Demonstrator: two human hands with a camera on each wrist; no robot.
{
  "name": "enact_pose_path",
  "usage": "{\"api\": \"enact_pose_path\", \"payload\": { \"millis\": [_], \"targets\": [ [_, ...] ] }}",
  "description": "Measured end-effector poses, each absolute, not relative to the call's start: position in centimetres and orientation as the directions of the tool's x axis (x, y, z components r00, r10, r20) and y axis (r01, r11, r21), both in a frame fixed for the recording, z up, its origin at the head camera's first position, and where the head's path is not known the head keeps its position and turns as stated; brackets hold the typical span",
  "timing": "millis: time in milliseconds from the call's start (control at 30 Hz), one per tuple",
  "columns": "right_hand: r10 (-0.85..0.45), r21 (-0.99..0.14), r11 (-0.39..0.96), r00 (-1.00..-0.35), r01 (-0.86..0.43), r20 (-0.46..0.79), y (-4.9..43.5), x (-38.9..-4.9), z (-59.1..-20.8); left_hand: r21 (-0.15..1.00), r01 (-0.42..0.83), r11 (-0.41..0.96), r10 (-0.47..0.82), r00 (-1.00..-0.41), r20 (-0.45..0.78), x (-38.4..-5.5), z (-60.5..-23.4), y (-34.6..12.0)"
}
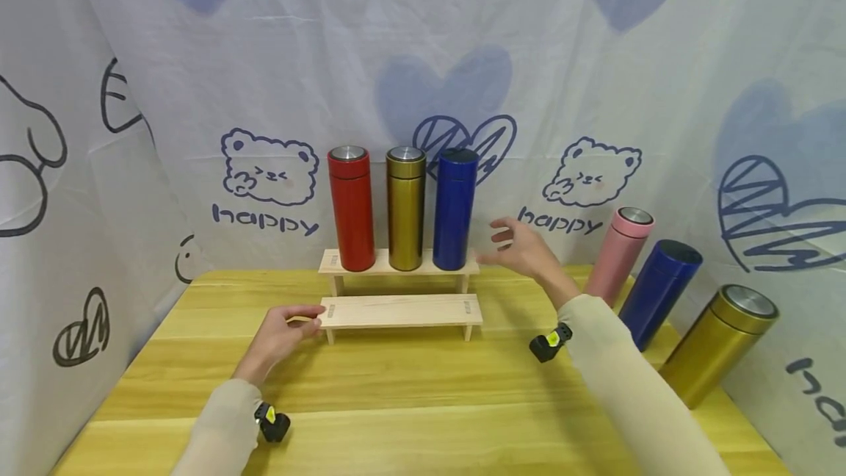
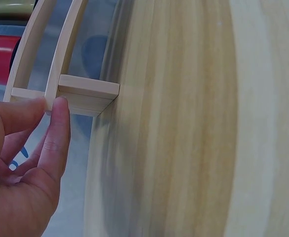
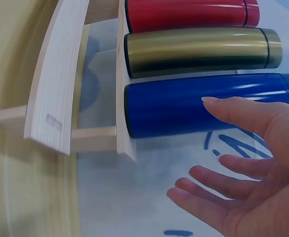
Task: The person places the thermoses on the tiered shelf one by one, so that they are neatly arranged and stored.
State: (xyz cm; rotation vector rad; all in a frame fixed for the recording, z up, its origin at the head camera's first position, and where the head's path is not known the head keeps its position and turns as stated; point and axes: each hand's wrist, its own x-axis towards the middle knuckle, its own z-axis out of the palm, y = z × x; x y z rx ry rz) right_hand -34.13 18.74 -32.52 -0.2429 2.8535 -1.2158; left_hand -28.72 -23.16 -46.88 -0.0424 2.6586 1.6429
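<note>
My left hand (image 1: 286,329) pinches the left end of the lower wooden stand (image 1: 399,311) between thumb and fingers. In the left wrist view the thumb and a fingertip meet at the corner of its board. Behind it is a taller stand (image 1: 429,261), bearing an upright red thermos (image 1: 352,211), a gold thermos (image 1: 405,211) and a blue thermos (image 1: 454,211) in a row. My right hand (image 1: 525,248) holds nothing, its fingers spread and slightly bent just right of the blue thermos. Its thumb overlaps that bottle in the right wrist view.
On the right side of the wooden table (image 1: 423,424) stand a pink thermos (image 1: 620,255), another blue thermos (image 1: 661,292) and another gold thermos (image 1: 720,344). A white cloth (image 1: 297,72) printed with hearts and bears hangs behind the table and along its sides.
</note>
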Motion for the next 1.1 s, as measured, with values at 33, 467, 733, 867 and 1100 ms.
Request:
{"api": "enact_pose_path", "payload": {
  "millis": [33,467,733,867,1100],
  "targets": [
    [-0.157,-0.711,0.69,-0.987,-0.139,0.041,19.1,-33.9,-32.5,0.894,-0.033,0.447,-0.016,-0.999,-0.029,-28.7,-46.9,-23.1],
    [-0.154,-0.701,0.698,-0.986,-0.149,0.057,23.6,-29.9,-31.3,0.897,-0.029,0.442,-0.01,-1.0,-0.028,-28.6,-47.0,-23.3],
    [-0.137,-0.616,0.773,-0.988,-0.152,0.071,26.1,-27.7,-30.9,0.887,-0.039,0.46,-0.02,-0.999,-0.033,-28.7,-46.6,-23.3],
    [-0.118,-0.599,0.789,-0.99,-0.138,0.074,27.2,-26.7,-31.5,0.889,-0.033,0.457,-0.013,-0.999,-0.031,-28.6,-46.6,-23.3],
    [-0.093,-0.573,0.813,-0.994,-0.109,0.057,29.7,-24.6,-32.9,0.891,-0.03,0.453,-0.009,-1.0,-0.029,-28.6,-46.6,-23.2]
  ]
}}
